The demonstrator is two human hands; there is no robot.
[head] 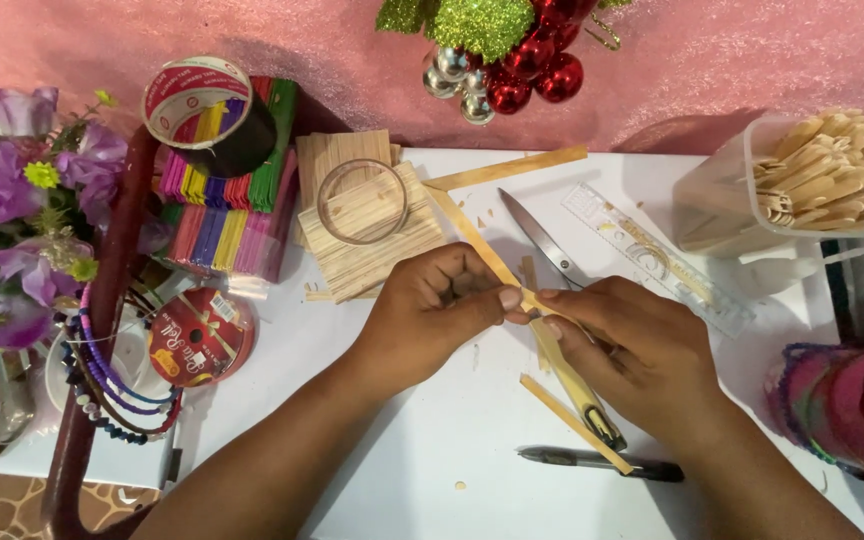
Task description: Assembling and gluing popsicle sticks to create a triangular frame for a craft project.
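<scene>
My left hand (pixel 432 315) and my right hand (pixel 632 350) meet over the middle of the white table (pixel 432 450). Both pinch a long thin wooden strip (pixel 472 235) that runs up and to the left from my fingers. My right hand also grips a yellow-handled craft knife (pixel 587 405), its handle end sticking out below the palm. A short wooden strip (pixel 572 425) lies just below my right hand. A black pen (pixel 602 463) rests below that.
Scissors (pixel 542 240) and a clear ruler (pixel 657 255) lie behind my hands. Wooden slat panels (pixel 372 250) carry a clear tape ring (pixel 362 200). Coloured sticks (pixel 217 215), tape rolls (pixel 207 110), ribbon spool (pixel 197 335), purple flowers (pixel 12 200) stand left. A tub of wooden sticks (pixel 812 180) stands right.
</scene>
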